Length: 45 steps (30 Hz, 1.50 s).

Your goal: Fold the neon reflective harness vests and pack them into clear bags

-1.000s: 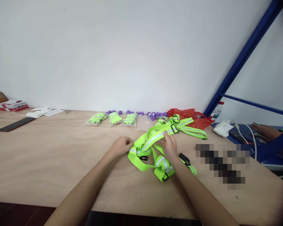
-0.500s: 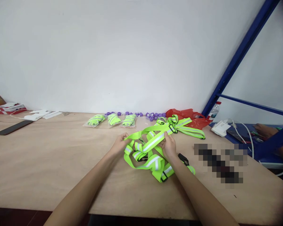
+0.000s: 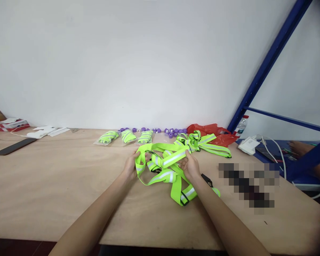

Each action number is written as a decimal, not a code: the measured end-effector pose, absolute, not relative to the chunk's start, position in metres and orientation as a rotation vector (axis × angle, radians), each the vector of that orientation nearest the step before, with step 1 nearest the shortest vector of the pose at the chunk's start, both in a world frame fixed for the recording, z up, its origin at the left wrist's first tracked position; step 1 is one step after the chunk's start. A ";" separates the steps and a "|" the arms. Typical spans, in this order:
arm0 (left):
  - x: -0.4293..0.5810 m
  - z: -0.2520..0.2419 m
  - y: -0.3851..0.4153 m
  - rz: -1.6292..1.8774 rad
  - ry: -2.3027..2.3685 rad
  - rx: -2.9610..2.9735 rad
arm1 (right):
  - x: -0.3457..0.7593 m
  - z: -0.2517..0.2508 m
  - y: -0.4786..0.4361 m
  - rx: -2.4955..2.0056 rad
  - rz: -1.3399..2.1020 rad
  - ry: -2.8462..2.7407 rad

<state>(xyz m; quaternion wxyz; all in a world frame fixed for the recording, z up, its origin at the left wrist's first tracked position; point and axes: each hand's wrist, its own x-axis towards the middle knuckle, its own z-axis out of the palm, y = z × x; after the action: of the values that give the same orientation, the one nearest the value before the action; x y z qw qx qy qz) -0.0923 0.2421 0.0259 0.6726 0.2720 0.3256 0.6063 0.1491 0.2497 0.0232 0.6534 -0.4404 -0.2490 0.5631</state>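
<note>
Here, left hand (image 3: 130, 166), right hand (image 3: 191, 166) both holding tangled neon strap (image 3: 174, 159).

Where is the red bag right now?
In the head view, the red bag is right of centre at the back of the table, behind the green straps and left of the bottle.

On the pale wooden tabletop (image 3: 56, 185) lie tangled neon-green reflective straps (image 3: 177, 190), partly raised, three clear plastic packets (image 3: 128, 136), small purple cylindrical pieces (image 3: 170, 136), a crumpled red plastic bag (image 3: 208, 128) and a long black strip (image 3: 15, 147).
</note>
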 end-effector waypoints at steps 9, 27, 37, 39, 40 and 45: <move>-0.090 0.030 0.241 1.482 0.684 0.491 | 0.145 0.027 0.242 -1.097 1.327 -0.764; -0.077 0.024 0.232 1.401 1.013 0.946 | 0.121 0.016 0.220 -1.088 0.496 -1.756; -0.104 0.018 0.242 1.149 1.476 1.579 | 0.124 0.021 0.230 -0.973 0.804 -1.221; -0.106 0.017 0.241 1.146 1.531 1.633 | 0.123 0.020 0.229 -0.945 0.832 -1.260; -0.107 0.018 0.241 1.156 1.542 1.685 | 0.122 0.019 0.228 -0.928 0.842 -1.289; -0.104 0.029 0.234 1.280 1.354 2.129 | 0.121 0.014 0.229 -0.902 0.864 -1.381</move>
<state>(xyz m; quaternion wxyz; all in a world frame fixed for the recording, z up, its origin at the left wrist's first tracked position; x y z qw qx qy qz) -0.1039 0.2336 0.0291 0.1557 0.7433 0.4729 0.4469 0.1210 0.2286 0.0144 0.5970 -0.3887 -0.5950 0.3721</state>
